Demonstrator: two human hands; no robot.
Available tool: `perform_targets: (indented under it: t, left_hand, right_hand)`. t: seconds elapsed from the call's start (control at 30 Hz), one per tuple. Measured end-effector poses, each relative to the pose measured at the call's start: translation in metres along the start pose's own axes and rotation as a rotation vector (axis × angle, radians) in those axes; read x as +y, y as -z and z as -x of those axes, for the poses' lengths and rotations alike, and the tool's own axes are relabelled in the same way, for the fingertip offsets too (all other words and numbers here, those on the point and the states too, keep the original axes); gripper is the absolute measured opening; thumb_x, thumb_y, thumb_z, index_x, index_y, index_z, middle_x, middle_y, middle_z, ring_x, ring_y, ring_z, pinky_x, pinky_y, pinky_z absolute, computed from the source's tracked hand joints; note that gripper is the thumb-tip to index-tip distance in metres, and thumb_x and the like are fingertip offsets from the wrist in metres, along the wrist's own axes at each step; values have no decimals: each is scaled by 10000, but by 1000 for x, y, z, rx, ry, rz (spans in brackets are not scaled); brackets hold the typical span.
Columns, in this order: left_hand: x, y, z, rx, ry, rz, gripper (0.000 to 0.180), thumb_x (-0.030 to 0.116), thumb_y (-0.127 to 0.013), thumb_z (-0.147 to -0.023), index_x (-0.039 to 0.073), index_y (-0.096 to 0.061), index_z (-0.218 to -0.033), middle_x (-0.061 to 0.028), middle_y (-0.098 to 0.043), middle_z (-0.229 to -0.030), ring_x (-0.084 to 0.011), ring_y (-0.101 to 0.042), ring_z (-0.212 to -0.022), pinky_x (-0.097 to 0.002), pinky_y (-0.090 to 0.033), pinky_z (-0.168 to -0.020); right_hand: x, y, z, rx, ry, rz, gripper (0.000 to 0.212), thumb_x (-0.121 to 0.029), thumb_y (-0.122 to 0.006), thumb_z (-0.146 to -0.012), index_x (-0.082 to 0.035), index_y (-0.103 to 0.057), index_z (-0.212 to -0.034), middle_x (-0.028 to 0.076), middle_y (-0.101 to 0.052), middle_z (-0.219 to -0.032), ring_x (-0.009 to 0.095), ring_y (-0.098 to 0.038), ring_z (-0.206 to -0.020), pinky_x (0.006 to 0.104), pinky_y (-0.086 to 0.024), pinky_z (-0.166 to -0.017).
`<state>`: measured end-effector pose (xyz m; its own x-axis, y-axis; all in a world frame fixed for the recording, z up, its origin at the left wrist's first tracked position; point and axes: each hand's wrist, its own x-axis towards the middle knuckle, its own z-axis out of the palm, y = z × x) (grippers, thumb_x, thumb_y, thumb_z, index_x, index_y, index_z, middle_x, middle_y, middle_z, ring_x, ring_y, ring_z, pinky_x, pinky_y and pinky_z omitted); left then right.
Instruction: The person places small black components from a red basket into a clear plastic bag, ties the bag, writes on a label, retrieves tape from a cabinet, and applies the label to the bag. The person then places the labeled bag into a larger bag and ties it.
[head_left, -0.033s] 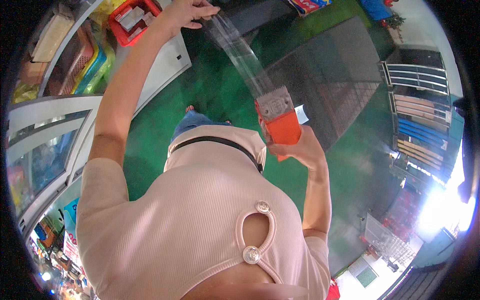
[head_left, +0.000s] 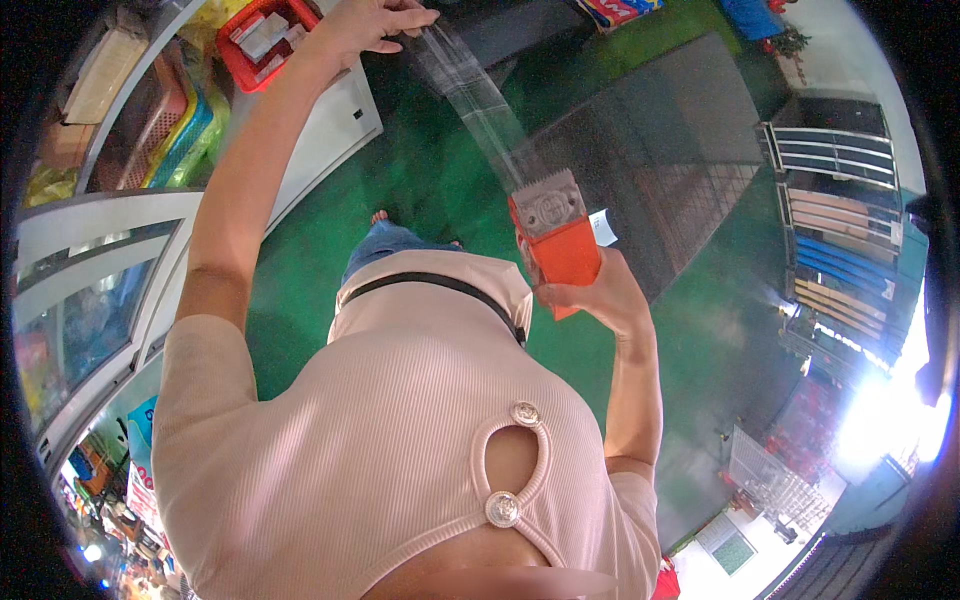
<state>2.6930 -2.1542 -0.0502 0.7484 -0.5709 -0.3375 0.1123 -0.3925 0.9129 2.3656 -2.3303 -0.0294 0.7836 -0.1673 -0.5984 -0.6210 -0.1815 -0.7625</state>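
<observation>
My right hand (head_left: 598, 295) is wrapped round an orange tape dispenser (head_left: 565, 255) with a toothed metal cutter plate (head_left: 549, 206) at its upper end. A strip of clear packing tape (head_left: 480, 105) stretches from the cutter, up and to the left. Its far end is pinched between the thumb and fingers of my left hand (head_left: 380, 25), near the top of the view. Between the two hands the strip hangs free over the floor, slightly bent. The tape roll is mostly hidden by the orange body and my right hand.
A white cabinet (head_left: 325, 135) stands at the left, with a red basket (head_left: 250, 75) of small boxes on top. Farther left are shelves with plastic baskets (head_left: 155, 125). A dark grey panel (head_left: 650, 150) lies over the green floor (head_left: 400, 150). Slatted racks (head_left: 835, 155) stand at the right.
The strip of tape has shifted slightly in its bend. Both hands and the dispenser stay in almost the same place.
</observation>
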Motion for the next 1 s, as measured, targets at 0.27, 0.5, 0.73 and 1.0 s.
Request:
perform_targets:
  t: [0.27, 0.5, 0.73, 1.0]
  left_hand:
    - [78, -11, 49, 83, -651, -211, 216, 177, -673, -797, -27, -628, -745, -49, -597, -627, -92, -503, -576, -257, -419, -561]
    - [81, -65, 99, 114, -857, -817, 147, 234, -683, -719, 115, -626, -784, -6, -617, -797, -166, -583, -787, -374, -469, -704]
    - [30, -151, 152, 129, -1394, -990, 132, 238, -581, -719, 137, -600, -802, 5, -535, -750, -180, -520, -811, -579, -328, -914]
    - [55, -60, 160, 446, -1177, -502, 140, 189, -680, -700, 112, -577, -755, -23, -565, -725, -215, -572, -783, -455, -383, -841]
  right_hand:
    - [-2, -10, -29, 30, 91, -183, 332, -280, -732, -763, -10, -637, -931, 50, -648, -763, 110, -603, -664, 261, -475, -622]
    - [-10, -20, -60, 30, -39, -211, 277, -246, -707, -772, 2, -628, -867, 67, -638, -732, 139, -613, -639, 283, -474, -550]
    - [9, -51, -127, 20, 3, -295, 303, -295, -654, -807, -20, -648, -936, 102, -632, -780, 190, -622, -703, 323, -495, -620]
    - [1, -45, -170, 75, 204, 44, 321, -309, -675, -771, -62, -656, -975, 93, -663, -824, 182, -643, -743, 315, -498, -651]
